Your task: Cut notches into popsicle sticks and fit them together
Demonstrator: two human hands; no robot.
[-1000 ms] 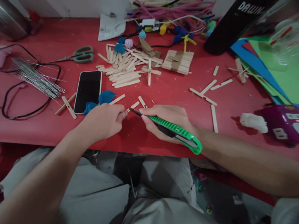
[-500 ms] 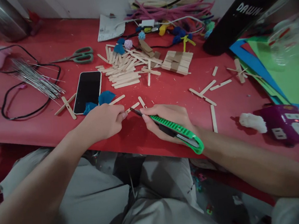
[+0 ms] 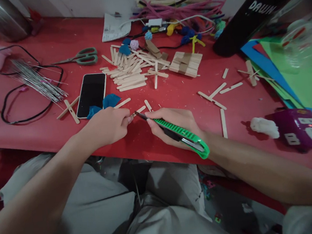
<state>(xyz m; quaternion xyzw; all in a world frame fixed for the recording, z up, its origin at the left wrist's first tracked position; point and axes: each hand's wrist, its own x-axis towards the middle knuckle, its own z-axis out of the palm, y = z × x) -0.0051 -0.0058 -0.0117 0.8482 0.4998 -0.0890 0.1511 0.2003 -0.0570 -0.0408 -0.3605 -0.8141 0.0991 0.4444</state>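
My left hand [image 3: 111,124] pinches a wooden craft stick [image 3: 141,110], whose far end sticks out past the fingertips. My right hand [image 3: 173,124] grips a green utility knife [image 3: 182,133], its dark blade resting on or very close to that stick, beside my left fingertips. Just beyond the blade lies a short stick piece [image 3: 148,105]. Pieces of blue material [image 3: 111,100] and another stick [image 3: 123,103] lie behind my left hand, next to a smartphone [image 3: 91,95]. Small wood chips are scattered on the red table around both hands.
A pile of craft sticks [image 3: 129,73] lies beyond my hands, with scissors [image 3: 79,58] and metal wires [image 3: 37,81] to its left. Right of it stand a stick raft [image 3: 186,64] and a black bottle [image 3: 235,26]. A purple power socket [image 3: 299,128] sits at the right.
My right hand and the knife have shifted slightly to the left, with the blade a little nearer my left fingertips. My left hand keeps hold of the craft stick.
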